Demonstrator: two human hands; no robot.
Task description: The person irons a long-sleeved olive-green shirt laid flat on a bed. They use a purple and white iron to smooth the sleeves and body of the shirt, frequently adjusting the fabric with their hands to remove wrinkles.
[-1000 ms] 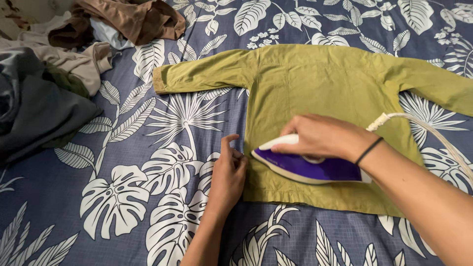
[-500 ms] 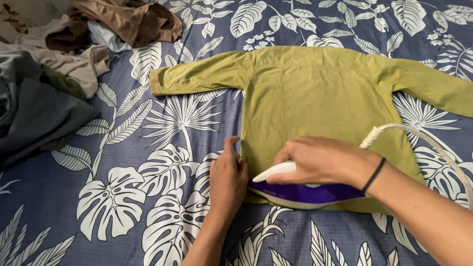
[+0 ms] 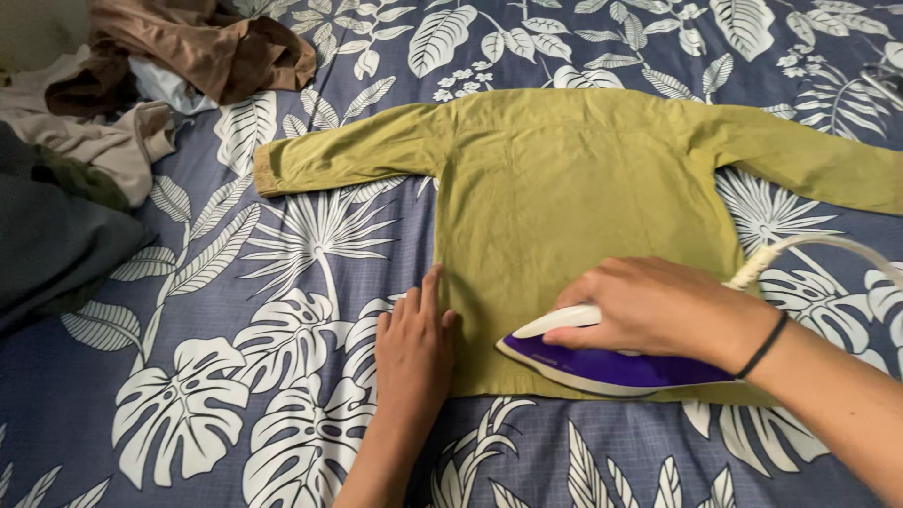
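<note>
An olive-green long-sleeved shirt (image 3: 574, 188) lies flat on a blue sheet printed with white leaves (image 3: 282, 282), its sleeves spread out to both sides. My right hand (image 3: 658, 306) grips the white handle of a purple and white iron (image 3: 602, 369), which rests on the shirt's lower hem. A black band circles that wrist. My left hand (image 3: 414, 348) lies flat on the sheet at the shirt's left edge, fingers extended and touching the fabric.
The iron's pale cord (image 3: 818, 246) runs off to the right over the sheet. A heap of clothes, brown (image 3: 202, 42), beige (image 3: 103, 141) and dark grey (image 3: 52, 240), sits at the upper left.
The iron has slid down toward the hem and then a little to the right. My left hand has flattened against the shirt's edge.
</note>
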